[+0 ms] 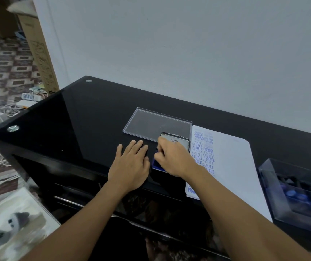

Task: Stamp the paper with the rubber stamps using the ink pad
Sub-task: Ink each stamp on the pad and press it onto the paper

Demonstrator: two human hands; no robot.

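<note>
Two hands | left hand (131,164) flat on table (75,119), released | right hand (171,159) curled over ink pad (157,164), grasp unclear

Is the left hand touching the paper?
Apart. Head view shows the left hand flat on the black table, with the ink pad and right hand between it and the paper.

L hand (132,162) lies flat, palm down, fingers straight. R hand (171,159) just beside it, fingers curled round a stamp (158,148), mostly hidden. Both forearms bare, reaching fwd.
</note>
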